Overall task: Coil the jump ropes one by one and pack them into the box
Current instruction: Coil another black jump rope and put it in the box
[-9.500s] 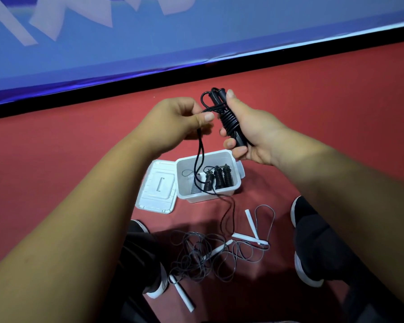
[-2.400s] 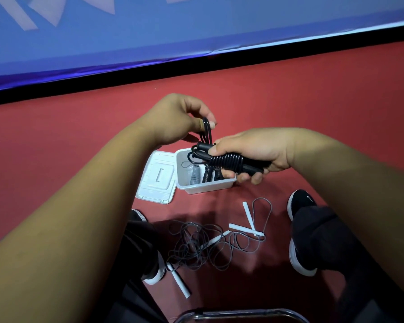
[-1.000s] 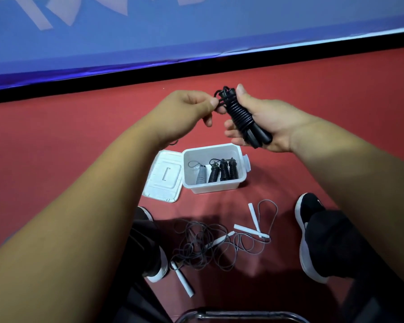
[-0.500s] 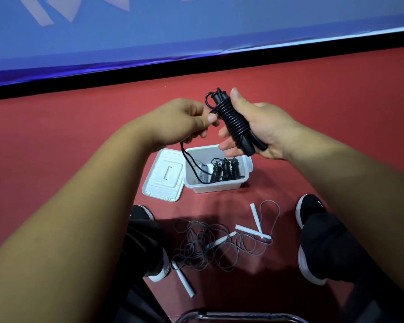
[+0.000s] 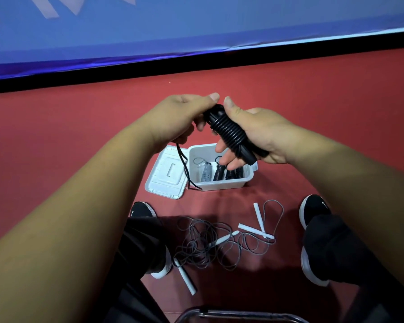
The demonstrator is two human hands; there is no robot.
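Red floor (image 5: pixel 56 136) fills most of the view, with a blue banner (image 5: pixel 196 31) along the far edge. A person sits over it, shoes (image 5: pixel 142 209) on either side of the work.

White box (image 5: pixel 222 184) sits on the floor between the feet and the banner, its hinged lid (image 5: pixel 167 177) lying open flat to its left. Inside are coiled bundles standing side by side: one grey bundle (image 5: pixel 205 173) and black bundles (image 5: pixel 218 174) next to it (exact count is hidden by the fingers).

Grey tangle (image 5: pixel 205 243) lies on the floor nearer the person, uncoiled, with four white handles showing in it. Judging by the handles, that is two ropes not yet touched.

Black jump rope (image 5: pixel 229 131) is held in the air above the box, its cord wound tight around the paired handles. Right hand (image 5: pixel 264 134) grips it, thumb along the top and fingers under. Left hand (image 5: pixel 182 117) is curled and pinches the cord at the far end of the bundle. A short loose tail (image 5: pixel 184 166) hangs from the left hand down past the lid.

Progress: several ropes are packed. This one is nearly wound, and only the tail is left to wrap or tuck before it goes in the box. Then comes the grey tangle, then likely closing the lid.
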